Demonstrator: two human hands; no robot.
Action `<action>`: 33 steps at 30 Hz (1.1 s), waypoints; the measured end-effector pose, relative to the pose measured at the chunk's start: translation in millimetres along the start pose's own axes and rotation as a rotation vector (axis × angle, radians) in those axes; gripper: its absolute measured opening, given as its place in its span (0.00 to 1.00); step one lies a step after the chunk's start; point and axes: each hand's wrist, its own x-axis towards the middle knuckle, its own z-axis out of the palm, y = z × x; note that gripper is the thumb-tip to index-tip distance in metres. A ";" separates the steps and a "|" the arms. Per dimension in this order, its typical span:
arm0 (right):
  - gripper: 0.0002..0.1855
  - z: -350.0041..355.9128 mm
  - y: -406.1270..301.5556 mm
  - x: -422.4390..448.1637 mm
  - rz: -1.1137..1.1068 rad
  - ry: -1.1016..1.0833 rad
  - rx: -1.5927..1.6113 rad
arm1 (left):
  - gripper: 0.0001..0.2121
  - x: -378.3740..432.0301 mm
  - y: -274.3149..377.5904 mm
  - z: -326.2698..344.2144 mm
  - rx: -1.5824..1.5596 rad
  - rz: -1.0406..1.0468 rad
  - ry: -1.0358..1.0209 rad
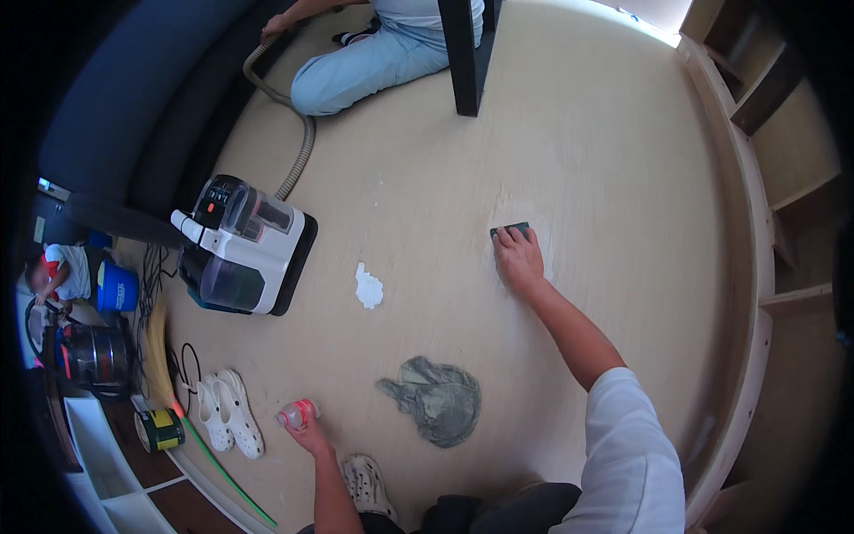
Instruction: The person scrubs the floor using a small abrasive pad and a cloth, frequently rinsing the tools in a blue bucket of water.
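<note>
My right hand [518,259] presses a dark scrubbing pad [512,230] flat on the pale wood-look floor [600,200]. Whitish smears surround the pad. Held low at the front left is a clear plastic bottle [297,414] with a red label, gripped in my left hand [311,432]. Between my arms lies a crumpled grey-green cloth [440,400], apart from both hands. Farther ahead, a white patch [369,287] marks the floor; whether it is liquid or paste I cannot tell.
A white and black spot cleaner [247,247] stands left, its hose [300,153] running to a seated person [373,73]. White clogs [230,414], a broom [160,360], a can [160,429] and a canister vacuum [97,354] line the left. Wooden shelving [754,267] edges the right. A black post [462,60] stands ahead.
</note>
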 end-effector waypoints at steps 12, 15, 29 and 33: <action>0.14 -6.7 -63.9 -56.1 -0.212 0.032 0.093 | 0.31 -9.0 -2.8 -42.5 0.436 -0.238 0.004; 0.15 -1.3 -38.1 -29.5 -0.180 -0.056 0.149 | 0.27 -19.7 4.8 -49.4 0.399 -0.588 -0.095; 0.15 -28.3 0.4 -120.5 0.144 -0.013 0.076 | 0.13 -44.4 110.8 -49.7 0.651 0.181 -0.207; 0.13 -22.8 73.8 -37.8 0.286 0.101 -0.090 | 0.15 -25.6 112.7 -37.3 0.659 0.325 -0.162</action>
